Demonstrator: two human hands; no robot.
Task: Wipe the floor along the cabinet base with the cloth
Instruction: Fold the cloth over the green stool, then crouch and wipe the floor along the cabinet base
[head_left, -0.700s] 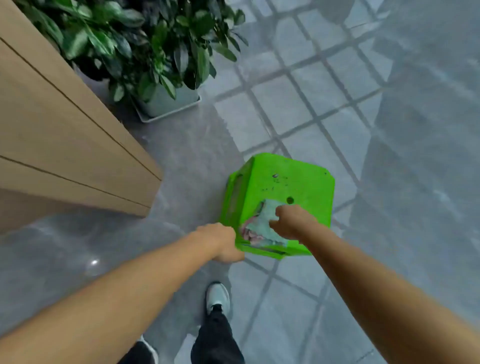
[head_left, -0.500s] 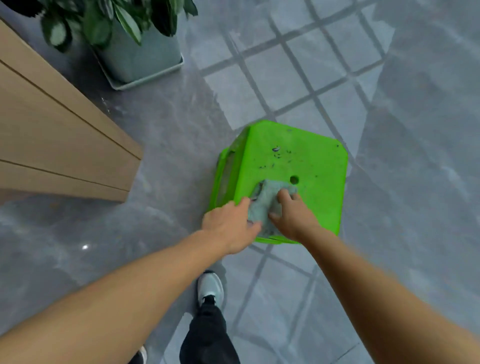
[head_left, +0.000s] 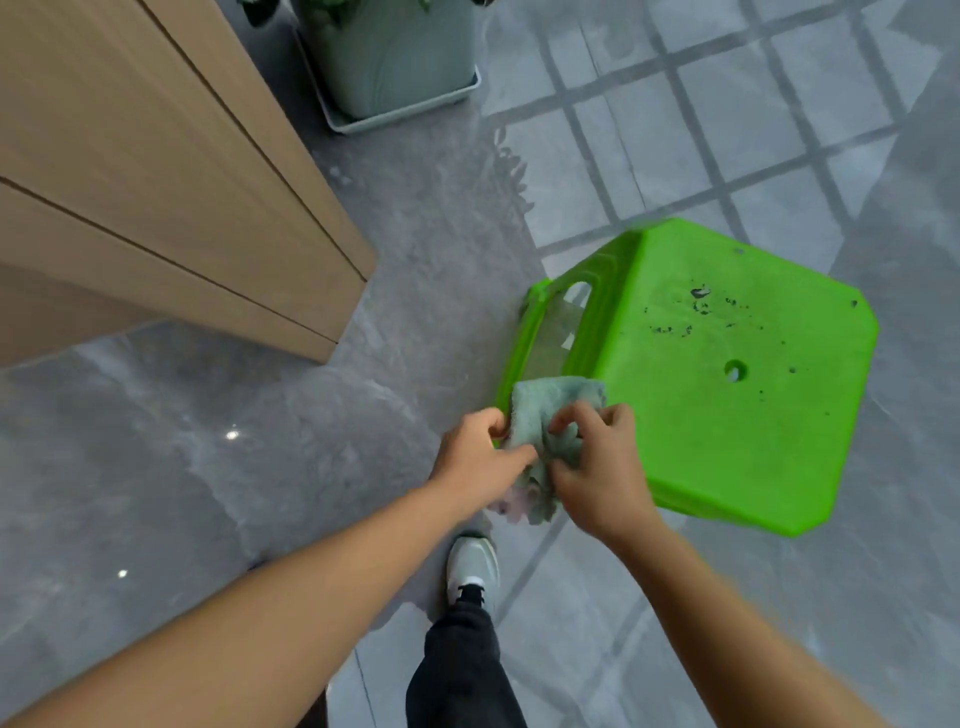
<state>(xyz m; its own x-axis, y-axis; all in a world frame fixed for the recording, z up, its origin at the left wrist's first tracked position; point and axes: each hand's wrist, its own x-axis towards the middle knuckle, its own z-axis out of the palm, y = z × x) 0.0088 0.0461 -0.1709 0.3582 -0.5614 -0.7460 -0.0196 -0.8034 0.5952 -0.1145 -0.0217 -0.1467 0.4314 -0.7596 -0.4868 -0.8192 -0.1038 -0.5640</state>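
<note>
A pale green cloth (head_left: 545, 410) with a pinkish lower corner is bunched between both hands, off the stool's near left corner and above the floor. My left hand (head_left: 475, 460) pinches its left edge. My right hand (head_left: 602, 467) grips its right side with curled fingers. The wooden cabinet (head_left: 156, 208) fills the upper left; its base corner meets the grey floor (head_left: 389, 312) to the left of the stool, well apart from the cloth.
A bright green plastic stool (head_left: 727, 389) stands to the right, its seat speckled with dark marks. A pale green plant pot in a tray (head_left: 395, 62) sits by the cabinet at the top. My shoe (head_left: 470, 566) and dark trouser leg are below the hands.
The cloth has come off the stool seat and is now held by both hands at the stool's left corner. The view has shifted left and down, closer to the floor.
</note>
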